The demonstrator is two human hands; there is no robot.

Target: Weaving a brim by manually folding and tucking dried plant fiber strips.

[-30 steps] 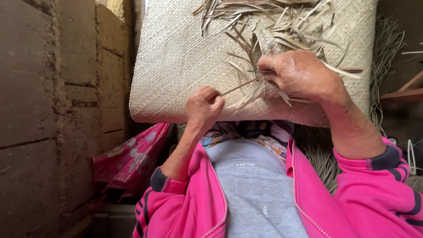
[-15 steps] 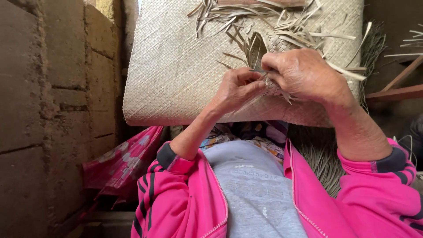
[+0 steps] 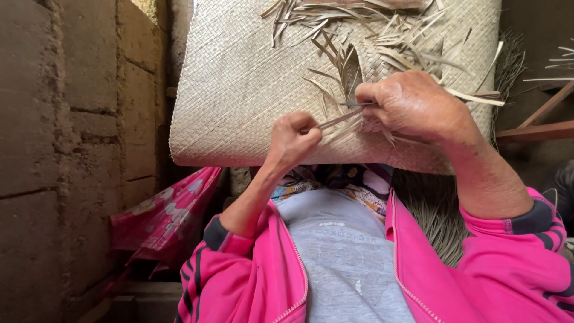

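Soft daylight from above the hands (image 3: pixel 359 119) lights the woven mat (image 3: pixel 239 90) evenly and sharply, while the wall (image 3: pixel 60 149) left of them stays dim.

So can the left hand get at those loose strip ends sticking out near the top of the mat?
Probably yes. The left hand is pinching one strip lower down, and nothing lies between it and the loose ends; only the right hand sits alongside.

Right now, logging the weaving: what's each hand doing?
Left hand: closed, pinching a leaf strip.
Right hand: closed, gripping strips against the woven mat.
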